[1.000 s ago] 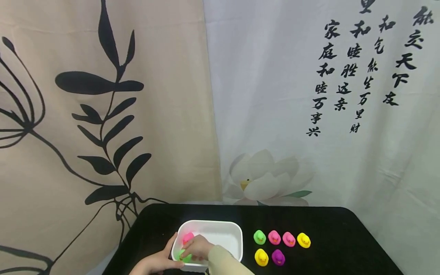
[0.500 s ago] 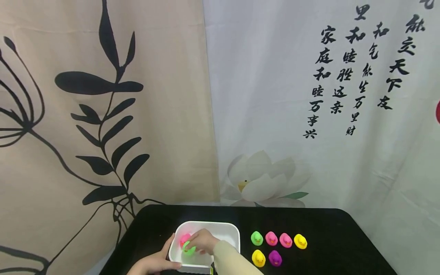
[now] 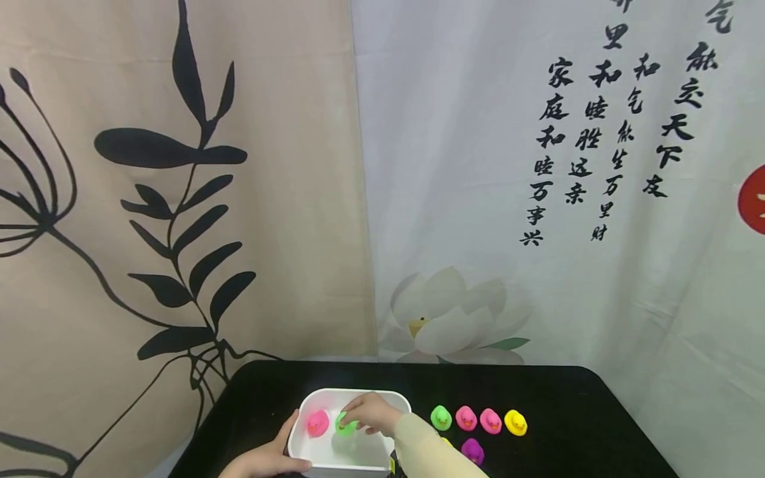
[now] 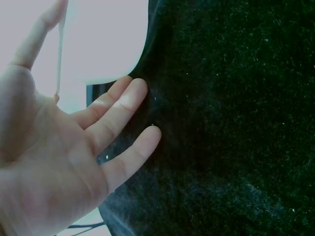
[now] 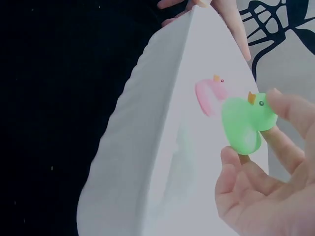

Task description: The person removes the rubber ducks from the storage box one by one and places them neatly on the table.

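Note:
A white plastic tray [image 3: 325,453] stands on the black table. My left hand [image 3: 265,459] rests against its near left corner, thumb on the near rim and index finger along the left side; the left wrist view shows the other fingers [image 4: 118,110] spread and nearly straight. My right hand [image 3: 376,413] pinches a green toy duck [image 5: 241,123] between thumb and fingers, held over the tray's inside with a faint shadow below it. To the left of it, a pink toy duck [image 3: 318,423] sits on the tray floor.
Right of the tray, a green duck [image 3: 441,418], two pink ducks, the left one [image 3: 466,418] nearer the tray, and a yellow duck [image 3: 515,423] form a row. A purple duck [image 3: 473,451] and a yellow duck [image 3: 445,441] lie in front, the latter mostly behind my sleeve.
My right hand has carried the green duck from the tray's near left part rightward and away from the pink duck. The left hand stays at the tray; the head view has shifted slightly.

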`<state>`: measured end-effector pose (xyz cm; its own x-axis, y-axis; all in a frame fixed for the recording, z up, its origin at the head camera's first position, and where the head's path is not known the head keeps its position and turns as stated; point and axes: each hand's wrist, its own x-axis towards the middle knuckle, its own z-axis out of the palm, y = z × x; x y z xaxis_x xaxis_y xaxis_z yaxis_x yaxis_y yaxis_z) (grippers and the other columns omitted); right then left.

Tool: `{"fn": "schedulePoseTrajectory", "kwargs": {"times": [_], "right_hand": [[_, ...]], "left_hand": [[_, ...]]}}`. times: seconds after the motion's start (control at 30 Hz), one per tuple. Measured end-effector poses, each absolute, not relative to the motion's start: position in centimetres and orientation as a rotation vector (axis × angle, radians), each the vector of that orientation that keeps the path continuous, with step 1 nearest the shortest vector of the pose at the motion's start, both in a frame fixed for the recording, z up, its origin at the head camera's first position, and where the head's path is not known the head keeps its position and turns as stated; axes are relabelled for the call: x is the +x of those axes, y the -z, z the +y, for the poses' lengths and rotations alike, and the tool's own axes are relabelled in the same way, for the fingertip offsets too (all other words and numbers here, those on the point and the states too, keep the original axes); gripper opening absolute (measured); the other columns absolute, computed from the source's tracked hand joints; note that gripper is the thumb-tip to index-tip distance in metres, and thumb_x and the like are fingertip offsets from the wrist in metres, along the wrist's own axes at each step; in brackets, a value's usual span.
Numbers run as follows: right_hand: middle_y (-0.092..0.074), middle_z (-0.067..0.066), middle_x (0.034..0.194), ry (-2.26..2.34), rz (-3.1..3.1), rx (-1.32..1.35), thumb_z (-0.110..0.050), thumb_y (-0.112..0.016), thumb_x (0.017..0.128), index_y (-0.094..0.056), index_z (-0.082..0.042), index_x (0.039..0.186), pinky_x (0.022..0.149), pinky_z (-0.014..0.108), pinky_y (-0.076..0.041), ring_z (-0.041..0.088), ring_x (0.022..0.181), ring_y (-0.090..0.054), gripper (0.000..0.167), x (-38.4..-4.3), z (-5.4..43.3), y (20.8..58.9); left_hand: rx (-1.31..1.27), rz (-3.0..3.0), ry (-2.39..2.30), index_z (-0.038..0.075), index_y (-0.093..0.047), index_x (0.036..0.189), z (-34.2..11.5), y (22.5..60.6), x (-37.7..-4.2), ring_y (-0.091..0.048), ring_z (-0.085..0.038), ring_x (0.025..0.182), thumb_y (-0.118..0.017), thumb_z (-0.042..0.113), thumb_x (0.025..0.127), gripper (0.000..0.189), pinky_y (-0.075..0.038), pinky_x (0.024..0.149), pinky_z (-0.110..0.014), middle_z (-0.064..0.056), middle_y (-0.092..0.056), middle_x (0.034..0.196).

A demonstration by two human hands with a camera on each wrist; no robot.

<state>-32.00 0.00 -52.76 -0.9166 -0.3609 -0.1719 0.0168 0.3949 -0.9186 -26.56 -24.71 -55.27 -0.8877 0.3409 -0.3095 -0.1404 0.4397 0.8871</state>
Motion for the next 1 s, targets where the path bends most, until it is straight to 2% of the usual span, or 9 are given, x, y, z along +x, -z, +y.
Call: {"fn": "schedulePoseTrajectory", "kwargs": {"times": [0.2, 0.4, 0.53, 0.8, 1.0], "right_hand": [[-0.068, -0.002, 0.082, 1.507, 2.339, -0.352, -0.013, -0.075, 0.08, -0.076, -0.01, 0.093, 0.056, 0.034, -0.045, 0.022, 0.072, -0.055, 0.013, -32.1, 1.3, 52.4], [-0.068, -0.002, 0.086, 1.488, 2.341, -0.346, -0.015, -0.075, 0.081, -0.075, -0.011, 0.095, 0.071, 0.051, -0.052, 0.024, 0.078, -0.057, 0.014, -32.4, 2.6, 51.7], [-0.068, 0.0, 0.089, 1.5, 2.313, -0.343, -0.014, -0.075, 0.08, -0.075, -0.011, 0.095, 0.076, 0.059, -0.051, 0.023, 0.079, -0.058, 0.015, -32.5, 3.4, 51.4], [-0.069, 0.001, 0.088, 1.49, 2.319, -0.374, -0.015, -0.075, 0.08, -0.075, -0.011, 0.097, 0.075, 0.058, -0.051, 0.022, 0.079, -0.06, 0.017, -32.6, 5.0, 51.1], [-0.069, 0.001, 0.09, 1.505, 2.32, -0.395, -0.013, -0.075, 0.081, -0.074, -0.01, 0.099, 0.075, 0.059, -0.05, 0.022, 0.079, -0.059, 0.019, -32.7, 5.8, 51.0]], "left_hand": [[0.146, 2.253, -1.436, -0.001, 0.007, 0.149, -24.3, 55.0, -26.5, -0.025, -0.052, 0.122, -0.07, 0.029, 0.086, 0.104, -0.016, 0.103, -0.074, -0.037, -0.007, 0.145], [0.183, 2.249, -1.431, -0.002, 0.009, 0.149, -24.3, 54.3, -26.3, -0.028, -0.053, 0.12, -0.071, 0.025, 0.086, 0.106, -0.03, 0.1, -0.07, -0.039, -0.004, 0.144], [0.192, 2.276, -1.384, -0.003, 0.009, 0.149, -24.3, 53.9, -26.1, -0.029, -0.053, 0.122, -0.072, 0.026, 0.085, 0.107, -0.027, 0.101, -0.07, -0.039, -0.005, 0.145], [0.248, 2.327, -1.332, -0.001, 0.006, 0.15, -24.2, 54.0, -26.1, -0.028, -0.05, 0.124, -0.072, 0.034, 0.083, 0.108, -0.021, 0.101, -0.074, -0.035, -0.011, 0.146], [0.326, 2.361, -1.32, 0.002, 0.006, 0.149, -24.9, 56.1, -27.5, -0.026, -0.048, 0.126, -0.073, 0.041, 0.08, 0.112, -0.022, 0.1, -0.076, -0.03, -0.012, 0.148]]}}
